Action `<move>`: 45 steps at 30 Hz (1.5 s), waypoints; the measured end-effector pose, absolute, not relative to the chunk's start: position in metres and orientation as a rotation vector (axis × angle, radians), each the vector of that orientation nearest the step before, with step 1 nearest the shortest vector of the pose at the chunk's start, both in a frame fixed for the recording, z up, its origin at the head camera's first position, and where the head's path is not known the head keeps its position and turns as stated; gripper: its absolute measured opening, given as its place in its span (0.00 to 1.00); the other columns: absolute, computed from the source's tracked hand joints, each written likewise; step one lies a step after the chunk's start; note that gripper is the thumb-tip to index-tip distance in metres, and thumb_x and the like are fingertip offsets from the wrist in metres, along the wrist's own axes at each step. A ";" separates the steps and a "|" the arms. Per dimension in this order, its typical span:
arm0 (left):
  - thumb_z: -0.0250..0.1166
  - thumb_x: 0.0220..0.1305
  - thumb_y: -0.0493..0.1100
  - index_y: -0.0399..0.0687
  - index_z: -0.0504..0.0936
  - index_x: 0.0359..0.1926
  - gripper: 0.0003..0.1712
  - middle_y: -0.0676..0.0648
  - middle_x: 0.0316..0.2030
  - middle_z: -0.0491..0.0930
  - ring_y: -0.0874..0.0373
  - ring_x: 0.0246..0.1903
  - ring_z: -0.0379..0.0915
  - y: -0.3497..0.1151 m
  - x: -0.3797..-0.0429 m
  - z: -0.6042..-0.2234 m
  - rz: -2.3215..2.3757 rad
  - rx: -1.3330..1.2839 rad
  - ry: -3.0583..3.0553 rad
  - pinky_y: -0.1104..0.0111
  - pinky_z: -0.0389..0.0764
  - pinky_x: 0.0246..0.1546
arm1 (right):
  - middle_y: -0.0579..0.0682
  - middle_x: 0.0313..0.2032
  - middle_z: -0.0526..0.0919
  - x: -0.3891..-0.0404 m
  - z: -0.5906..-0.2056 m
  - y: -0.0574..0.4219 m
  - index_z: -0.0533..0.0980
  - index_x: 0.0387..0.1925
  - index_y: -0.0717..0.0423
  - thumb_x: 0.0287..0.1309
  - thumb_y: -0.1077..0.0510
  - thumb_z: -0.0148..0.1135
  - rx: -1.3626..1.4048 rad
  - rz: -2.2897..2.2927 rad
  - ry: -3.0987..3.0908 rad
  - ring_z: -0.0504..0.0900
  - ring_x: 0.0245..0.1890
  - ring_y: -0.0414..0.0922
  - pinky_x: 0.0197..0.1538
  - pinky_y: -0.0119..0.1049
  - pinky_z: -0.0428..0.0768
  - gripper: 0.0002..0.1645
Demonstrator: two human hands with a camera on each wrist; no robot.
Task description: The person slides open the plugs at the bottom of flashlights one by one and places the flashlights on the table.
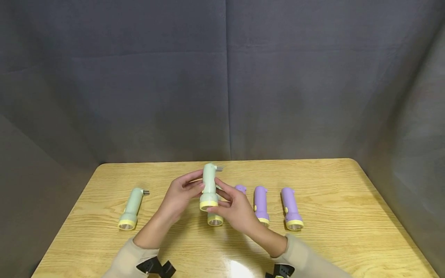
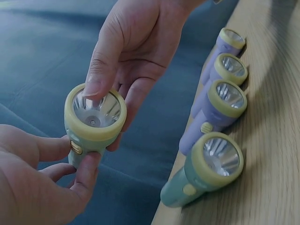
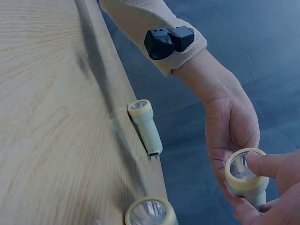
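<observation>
Both hands hold a mint-green flashlight (image 1: 209, 181) with a yellow rim above the table, its lens end toward me. Metal plug prongs (image 1: 219, 168) stick out sideways from its far end. My left hand (image 1: 179, 197) pinches its body from the left, fingers by the yellow switch (image 2: 76, 147) in the left wrist view. From the other side my right hand (image 1: 238, 210) grips it, the thumb (image 2: 93, 87) lying over the lens and the fingers behind the head. A second mint-green flashlight (image 1: 215, 221) lies on the table below, mostly hidden by the hands and the held one.
On the wooden table (image 1: 333, 247), another mint-green flashlight (image 1: 133, 204) lies at the left with its prongs out. To the right lie three purple flashlights, one half hidden (image 1: 240, 188), one in the middle (image 1: 260, 200) and one outermost (image 1: 290, 202). A dark curtain (image 1: 222, 96) hangs behind.
</observation>
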State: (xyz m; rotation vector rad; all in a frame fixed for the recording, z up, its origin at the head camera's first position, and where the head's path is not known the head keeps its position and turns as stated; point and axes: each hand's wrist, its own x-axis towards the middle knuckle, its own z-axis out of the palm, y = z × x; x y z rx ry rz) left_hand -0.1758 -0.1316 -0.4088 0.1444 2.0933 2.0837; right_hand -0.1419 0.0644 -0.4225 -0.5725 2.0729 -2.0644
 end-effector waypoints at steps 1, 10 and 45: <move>0.62 0.72 0.31 0.36 0.72 0.69 0.27 0.37 0.66 0.73 0.46 0.62 0.74 -0.134 -0.175 -0.410 2.080 0.140 2.094 0.64 0.83 0.53 | 0.60 0.77 0.56 -0.142 -0.424 0.062 0.54 0.76 0.69 0.57 0.69 0.72 -0.567 -2.065 2.066 0.65 0.72 0.58 0.61 0.37 0.78 0.51; 0.62 0.72 0.33 0.37 0.72 0.70 0.27 0.38 0.67 0.72 0.46 0.64 0.72 -0.151 -0.171 -0.416 2.043 0.096 2.121 0.61 0.81 0.57 | 0.61 0.77 0.56 -0.142 -0.433 0.043 0.55 0.76 0.69 0.58 0.69 0.72 -0.564 -2.062 2.049 0.64 0.72 0.60 0.62 0.37 0.76 0.50; 0.50 0.79 0.34 0.37 0.63 0.75 0.27 0.38 0.73 0.63 0.48 0.65 0.66 -0.198 -0.156 -0.439 1.956 -0.015 2.196 0.74 0.77 0.54 | 0.62 0.76 0.56 -0.138 -0.460 -0.017 0.54 0.77 0.65 0.60 0.66 0.71 -0.468 -2.019 2.010 0.65 0.71 0.60 0.60 0.34 0.78 0.51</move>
